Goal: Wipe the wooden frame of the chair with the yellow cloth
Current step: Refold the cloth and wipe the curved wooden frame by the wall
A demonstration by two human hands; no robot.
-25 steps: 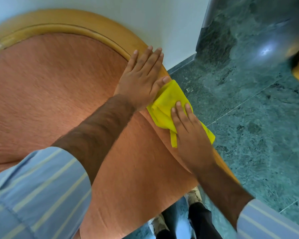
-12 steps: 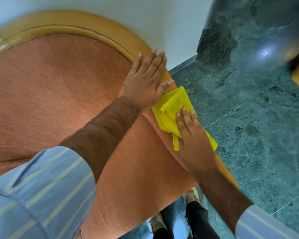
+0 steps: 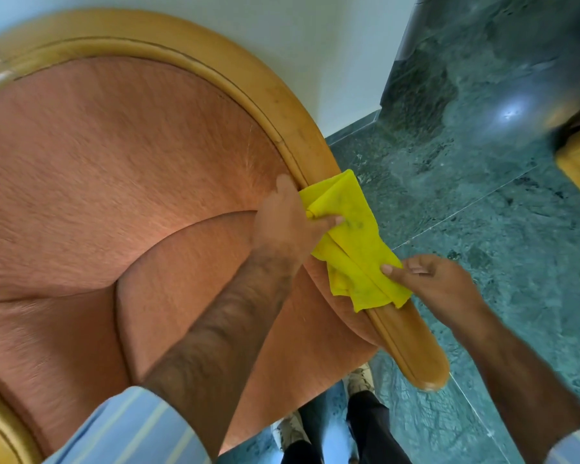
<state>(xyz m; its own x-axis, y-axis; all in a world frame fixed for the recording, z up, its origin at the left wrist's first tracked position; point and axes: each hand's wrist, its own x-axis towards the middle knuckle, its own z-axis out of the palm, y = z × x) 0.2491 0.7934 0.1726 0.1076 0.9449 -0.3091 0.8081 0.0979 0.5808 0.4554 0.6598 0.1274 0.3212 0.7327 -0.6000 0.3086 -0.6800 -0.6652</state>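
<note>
Fingers of the left hand (image 3: 283, 226) pinch the cloth (image 3: 352, 242) at its upper fold; the right hand (image 3: 439, 283) nips the lower corner between thumb and fingers. Cloth lies draped over the frame (image 3: 275, 95), on the arm just above its rounded end. Judgement: mid-task, cloth being respread. Arm tip below the cloth and long arch above it look unwiped.

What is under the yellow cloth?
The yellow cloth is draped over the wooden frame of the chair's arm. The covered stretch of wood is hidden, so its state cannot be seen.
</note>
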